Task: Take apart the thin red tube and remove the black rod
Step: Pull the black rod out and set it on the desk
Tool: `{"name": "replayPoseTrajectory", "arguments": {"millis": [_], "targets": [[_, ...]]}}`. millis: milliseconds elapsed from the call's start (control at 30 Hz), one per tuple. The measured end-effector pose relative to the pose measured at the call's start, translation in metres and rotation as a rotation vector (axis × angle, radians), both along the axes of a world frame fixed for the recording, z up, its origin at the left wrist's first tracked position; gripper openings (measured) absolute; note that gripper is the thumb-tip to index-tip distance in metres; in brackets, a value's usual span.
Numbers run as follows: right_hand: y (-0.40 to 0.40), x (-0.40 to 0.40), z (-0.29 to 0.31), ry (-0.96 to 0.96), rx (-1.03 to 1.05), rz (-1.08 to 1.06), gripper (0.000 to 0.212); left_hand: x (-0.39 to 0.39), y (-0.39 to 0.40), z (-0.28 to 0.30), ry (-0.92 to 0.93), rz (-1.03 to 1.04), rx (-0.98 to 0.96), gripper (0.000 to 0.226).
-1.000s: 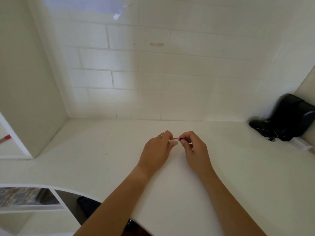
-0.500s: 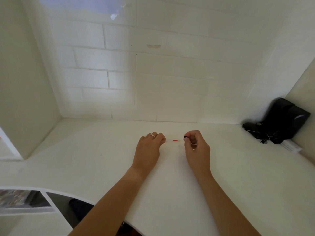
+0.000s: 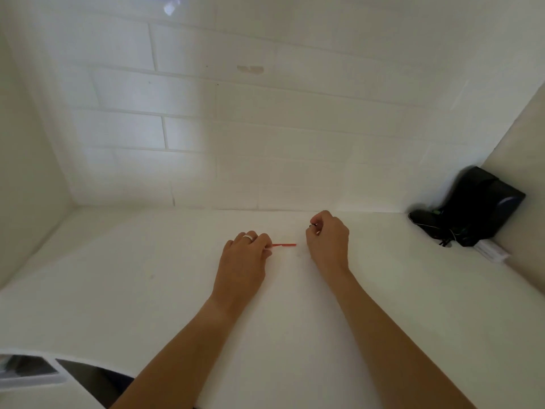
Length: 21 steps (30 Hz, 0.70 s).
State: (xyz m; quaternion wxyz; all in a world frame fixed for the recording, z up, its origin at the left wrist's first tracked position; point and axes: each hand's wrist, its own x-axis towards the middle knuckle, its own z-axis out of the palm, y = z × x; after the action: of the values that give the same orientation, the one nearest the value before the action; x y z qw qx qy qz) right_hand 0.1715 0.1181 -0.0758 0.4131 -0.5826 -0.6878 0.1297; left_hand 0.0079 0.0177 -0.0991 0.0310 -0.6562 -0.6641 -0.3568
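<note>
The thin red tube [image 3: 284,245] sticks out to the right from the fingertips of my left hand [image 3: 244,255], which pinches its left end just above the white counter. My right hand [image 3: 327,240] is a little to the right and farther back, apart from the tube's free end. Its fingers are closed on a small black piece [image 3: 312,225], most likely the black rod, of which only a tip shows between thumb and forefinger. A ring sits on my left hand.
The white counter [image 3: 295,320] runs to a white tiled wall [image 3: 236,128] at the back. A black device with cables [image 3: 472,208] sits in the far right corner beside a side wall. The counter's front edge curves at lower left.
My hands were together on the tube, then pulled apart. The right hand has moved right and back with the black piece; the red tube stays in the left hand.
</note>
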Motion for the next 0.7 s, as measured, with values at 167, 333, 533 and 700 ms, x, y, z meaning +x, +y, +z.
{"name": "replayPoseTrajectory", "arguments": {"millis": [167, 333, 533, 700], "targets": [[0.026, -0.015, 0.005, -0.148, -0.072, 0.039, 0.013, -0.007, 0.004, -0.002, 0.007, 0.009, -0.001, 0.007], [0.032, -0.011, 0.001, -0.254, -0.143, 0.072, 0.014, 0.001, 0.003, 0.0, 0.015, -0.003, -0.004, 0.009], [0.032, -0.011, -0.006, -0.164, -0.152, 0.072, 0.022, 0.0, 0.004, -0.002, 0.012, 0.002, 0.004, 0.012], [0.021, -0.005, 0.002, -0.121, -0.093, 0.087, 0.02, 0.001, 0.004, -0.001, 0.028, -0.003, 0.013, 0.017]]}}
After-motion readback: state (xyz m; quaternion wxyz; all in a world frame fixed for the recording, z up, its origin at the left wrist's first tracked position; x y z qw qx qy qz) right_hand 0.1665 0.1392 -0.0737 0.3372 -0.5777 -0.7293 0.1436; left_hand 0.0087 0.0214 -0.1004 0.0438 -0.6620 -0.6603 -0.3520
